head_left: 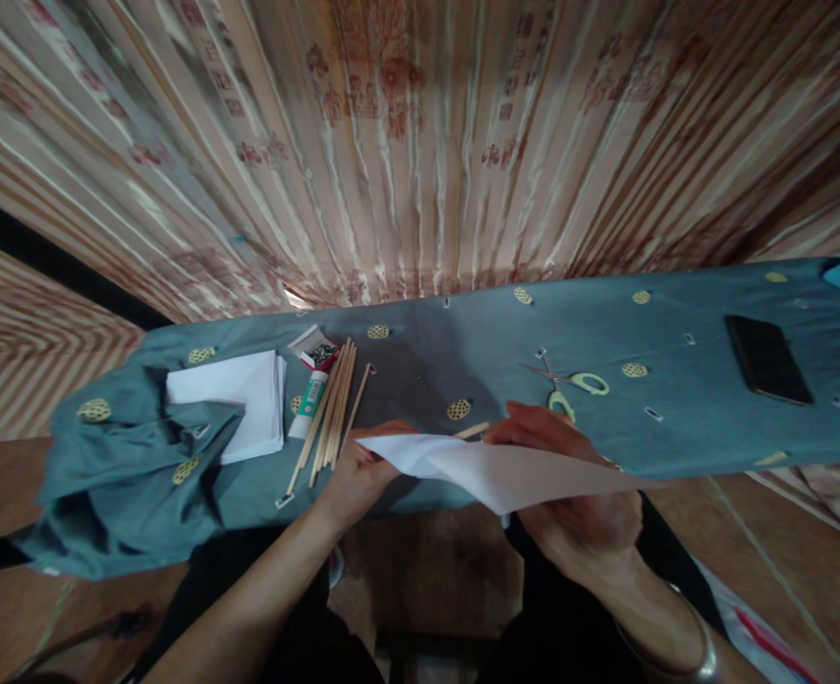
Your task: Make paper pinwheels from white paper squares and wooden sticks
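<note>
Two bare hands in the head view, set apart, with a sheet of white paper spanning the space between them, above the near edge of the table. Left hand was clamped on the sheet's left end, thumb and fingers pinched together. Right hand lay behind the sheet's right half, knuckles showing above it and wrist below; how its fingers closed was hidden. A shiny bangle circled the right wrist.

Containers: one small open carton, white flap raised, dark metallic bits inside, too small to identify. Just on its near side lay a glue stick, a green-and-white cylinder.

Materials: thin pale wooden sticks lay in a loose bundle beside the glue stick, one slightly apart on the right. Another short pale stick poked out just past the sheet. Further left, a stack of white paper lay flat, one corner under a rumpled fold of cloth. Held sheet was bent and smooth, narrowing toward its left end.

Tablecloth was blue-grey, scattered with yellow pineapple shapes, bunched at left. Scissors with pale green handles lay open; well to their right, a flat dark phone. Behind the table hung a pleated curtain, beige with reddish-brown print.
</note>
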A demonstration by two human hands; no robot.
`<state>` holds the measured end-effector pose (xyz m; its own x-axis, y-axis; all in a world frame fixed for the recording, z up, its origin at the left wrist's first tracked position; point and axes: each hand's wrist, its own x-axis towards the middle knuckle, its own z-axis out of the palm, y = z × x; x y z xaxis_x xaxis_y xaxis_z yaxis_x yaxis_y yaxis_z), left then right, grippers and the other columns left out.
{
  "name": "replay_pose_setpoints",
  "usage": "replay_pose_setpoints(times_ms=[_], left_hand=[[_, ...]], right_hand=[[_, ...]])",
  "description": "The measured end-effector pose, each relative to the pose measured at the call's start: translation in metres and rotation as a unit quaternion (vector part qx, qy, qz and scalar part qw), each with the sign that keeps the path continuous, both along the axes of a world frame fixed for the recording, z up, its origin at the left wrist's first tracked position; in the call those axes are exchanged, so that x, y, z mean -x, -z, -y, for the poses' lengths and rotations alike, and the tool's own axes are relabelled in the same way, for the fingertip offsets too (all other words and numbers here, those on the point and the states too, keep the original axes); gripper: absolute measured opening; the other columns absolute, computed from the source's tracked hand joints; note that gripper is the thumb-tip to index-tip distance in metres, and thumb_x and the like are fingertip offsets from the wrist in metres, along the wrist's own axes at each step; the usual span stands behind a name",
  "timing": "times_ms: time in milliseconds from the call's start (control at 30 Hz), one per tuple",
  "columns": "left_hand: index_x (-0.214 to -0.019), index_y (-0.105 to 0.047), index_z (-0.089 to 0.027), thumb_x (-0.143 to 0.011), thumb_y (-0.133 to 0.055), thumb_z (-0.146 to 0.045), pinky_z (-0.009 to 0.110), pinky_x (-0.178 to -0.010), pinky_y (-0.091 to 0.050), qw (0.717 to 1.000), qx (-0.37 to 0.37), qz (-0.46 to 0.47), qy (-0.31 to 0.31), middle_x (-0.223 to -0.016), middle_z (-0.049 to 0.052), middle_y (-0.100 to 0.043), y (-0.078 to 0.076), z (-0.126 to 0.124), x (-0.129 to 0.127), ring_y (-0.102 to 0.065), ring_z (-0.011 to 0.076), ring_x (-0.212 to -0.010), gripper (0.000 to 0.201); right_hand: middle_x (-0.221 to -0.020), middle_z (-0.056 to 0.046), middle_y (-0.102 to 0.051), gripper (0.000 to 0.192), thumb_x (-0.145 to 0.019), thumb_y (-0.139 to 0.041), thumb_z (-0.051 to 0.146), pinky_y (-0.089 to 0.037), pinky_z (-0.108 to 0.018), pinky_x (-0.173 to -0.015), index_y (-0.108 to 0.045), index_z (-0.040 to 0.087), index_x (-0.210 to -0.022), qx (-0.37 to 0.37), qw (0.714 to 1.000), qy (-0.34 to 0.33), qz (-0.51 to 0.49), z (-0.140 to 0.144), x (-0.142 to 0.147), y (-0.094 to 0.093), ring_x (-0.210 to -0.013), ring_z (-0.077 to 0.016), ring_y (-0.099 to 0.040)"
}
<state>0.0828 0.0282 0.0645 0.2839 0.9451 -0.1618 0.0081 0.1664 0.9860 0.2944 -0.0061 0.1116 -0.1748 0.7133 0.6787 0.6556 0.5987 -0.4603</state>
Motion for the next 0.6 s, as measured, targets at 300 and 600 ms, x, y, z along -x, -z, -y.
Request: replay_pose_setpoints(times_ms=[300, 600], left_hand=[[-0.068, -0.075, -0.015, -0.067, -0.084, -0.037, 0.024, -0.062, -0.045, 0.998, 0.014, 0.056, -0.024, -0.066, 0.004, -0.067, 0.002, 0.002, -0.004, -0.057, 0.0140, -0.064, 0.024], [-0.084, -0.075, -0.009, -0.077, -0.076, -0.010, 0.014, -0.056, -0.050, 0.901, 0.245, 0.297, -0.199, -0.069, 0.003, -0.070, 0.005, -0.016, -0.007, -0.062, 0.0071, -0.059, 0.007]], right_hand=[[-0.086, -0.003, -0.078, 0.034, -0.085, -0.055, 0.013, -0.063, -0.038, -0.081, -0.061, 0.023, -0.117, 0.014, 1.000, -0.002, 0.007, 0.001, -0.002, 0.000, -0.087, -0.0231, -0.076], [-0.092, -0.003, -0.077, 0.031, -0.086, -0.061, 0.020, -0.061, -0.033, -0.072, -0.064, 0.024, -0.116, 0.088, 0.992, 0.026, -0.085, 0.000, 0.002, 0.019, -0.085, -0.0208, -0.074]])
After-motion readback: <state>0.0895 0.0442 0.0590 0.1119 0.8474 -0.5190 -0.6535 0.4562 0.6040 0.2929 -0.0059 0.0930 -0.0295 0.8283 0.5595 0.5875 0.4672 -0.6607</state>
